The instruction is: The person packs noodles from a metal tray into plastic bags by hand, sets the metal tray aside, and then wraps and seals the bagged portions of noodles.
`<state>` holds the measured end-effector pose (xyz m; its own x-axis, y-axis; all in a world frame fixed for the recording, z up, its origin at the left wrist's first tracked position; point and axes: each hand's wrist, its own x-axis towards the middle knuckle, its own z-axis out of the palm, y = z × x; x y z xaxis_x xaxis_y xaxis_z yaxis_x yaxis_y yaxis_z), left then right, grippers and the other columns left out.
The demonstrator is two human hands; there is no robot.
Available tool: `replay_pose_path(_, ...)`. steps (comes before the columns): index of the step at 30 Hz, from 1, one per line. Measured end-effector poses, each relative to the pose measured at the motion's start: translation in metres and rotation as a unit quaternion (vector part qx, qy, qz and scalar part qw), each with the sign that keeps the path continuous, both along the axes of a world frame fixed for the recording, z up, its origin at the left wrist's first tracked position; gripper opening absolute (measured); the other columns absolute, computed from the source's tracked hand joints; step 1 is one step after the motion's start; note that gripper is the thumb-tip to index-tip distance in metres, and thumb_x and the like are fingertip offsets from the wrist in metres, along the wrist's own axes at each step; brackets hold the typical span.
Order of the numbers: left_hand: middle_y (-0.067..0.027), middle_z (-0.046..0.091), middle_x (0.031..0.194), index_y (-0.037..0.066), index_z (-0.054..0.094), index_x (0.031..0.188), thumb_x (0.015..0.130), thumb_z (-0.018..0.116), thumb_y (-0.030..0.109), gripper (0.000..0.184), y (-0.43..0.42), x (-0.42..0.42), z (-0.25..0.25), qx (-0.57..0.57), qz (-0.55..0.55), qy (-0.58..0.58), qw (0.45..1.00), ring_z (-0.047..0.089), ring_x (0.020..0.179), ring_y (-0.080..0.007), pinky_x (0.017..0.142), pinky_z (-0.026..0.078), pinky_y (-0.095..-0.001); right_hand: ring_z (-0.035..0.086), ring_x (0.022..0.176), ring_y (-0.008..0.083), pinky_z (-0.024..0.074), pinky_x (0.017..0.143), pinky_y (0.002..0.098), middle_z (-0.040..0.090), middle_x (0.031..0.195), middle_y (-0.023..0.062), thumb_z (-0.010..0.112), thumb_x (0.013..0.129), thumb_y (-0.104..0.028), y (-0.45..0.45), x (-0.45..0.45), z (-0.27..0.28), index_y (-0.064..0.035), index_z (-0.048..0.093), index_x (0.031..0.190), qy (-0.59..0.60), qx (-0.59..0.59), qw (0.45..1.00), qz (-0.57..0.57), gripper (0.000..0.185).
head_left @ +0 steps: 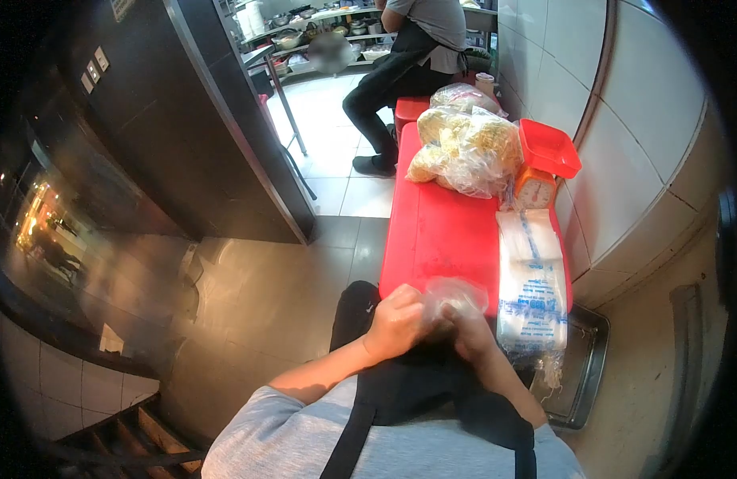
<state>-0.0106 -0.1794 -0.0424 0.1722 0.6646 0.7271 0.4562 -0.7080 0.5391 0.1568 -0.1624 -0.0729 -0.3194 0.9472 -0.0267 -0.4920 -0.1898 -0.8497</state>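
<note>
Close to my lap, at the near edge of the red table (444,231), my left hand (396,321) is closed on a clear plastic bag (462,294). My right hand (469,329) grips the same bag from the other side, with its fingers partly hidden. What the bag contains, if anything, I cannot make out. Just right of my hands lies a flat stack of white plastic bags with blue print (532,279). Farther back are large clear bags of pale yellow food (472,148), beside an orange dial scale (536,190) with a red tray (549,148) on top.
A co-worker in a dark apron (424,60) sits beyond the table's far end. Below its right edge is a metal pan (592,367). White tiled wall (655,104) runs along the right; a dark partition (153,104) stands left. Shelves with kitchenware (304,36) are at the back.
</note>
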Motion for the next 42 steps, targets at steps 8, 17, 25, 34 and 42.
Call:
replay_pose_path(8,-0.0109,0.057,0.099,0.001,0.054,0.107,0.074,0.071,0.008,0.037,-0.005,0.006,-0.011,-0.131,0.078,-0.120,0.981,0.057,0.091,-0.0206,0.083,0.045,-0.0303,0.056,0.092,0.0154,0.0450,0.080,0.0286,0.056,0.102,0.0076,0.076,0.076,-0.009,-0.006,0.003,0.015,-0.0037,0.059,0.080,-0.048,0.189,0.976,-0.092,0.018)
replay_pose_path(17,-0.0174,0.056,0.119,0.002,0.060,0.101,0.080,0.070,0.009,0.024,0.004,0.002,-0.019,-0.261,-0.077,-0.242,0.931,0.054,0.110,-0.0226,0.096,0.041,-0.0334,0.057,0.099,0.0183,0.0482,0.087,0.0322,0.056,0.105,0.0094,0.072,0.081,-0.008,0.004,0.009,0.015,-0.0036,0.047,0.117,-0.003,0.044,0.998,-0.041,0.044)
replay_pose_path(25,-0.0179,0.056,0.116,0.005,0.050,0.085,0.086,0.061,0.000,0.012,0.008,0.014,-0.029,-0.336,-0.163,-0.483,0.792,0.055,0.106,-0.0220,0.092,0.045,-0.0358,0.058,0.094,0.0172,0.0498,0.084,0.0324,0.055,0.097,0.0067,0.066,0.083,0.000,0.007,0.007,-0.003,-0.0068,0.050,0.083,0.136,0.005,0.987,-0.079,0.017)
replay_pose_path(34,-0.0155,0.051,0.123,0.011,0.037,0.127,0.094,0.056,0.016,0.039,0.003,0.016,-0.061,-0.446,-0.281,-0.591,0.611,0.050,0.117,-0.0252,0.098,0.041,-0.0375,0.052,0.085,0.0102,0.0438,0.080,0.0263,0.053,0.092,0.0029,0.062,0.086,-0.005,0.005,0.006,-0.016,-0.0084,0.047,0.090,0.064,0.063,0.990,-0.106,0.016)
replay_pose_path(42,-0.0058,0.050,0.125,0.016,0.040,0.128,0.098,0.044,0.036,0.036,0.026,-0.008,-0.072,-0.565,-0.194,-0.508,0.620,0.051,0.115,-0.0239,0.090,0.048,-0.0406,0.052,0.086,0.0094,0.0440,0.076,0.0255,0.056,0.094,0.0021,0.053,0.093,-0.014,0.069,0.011,-0.009,-0.0073,0.048,0.117,-0.159,0.110,0.980,-0.048,0.025)
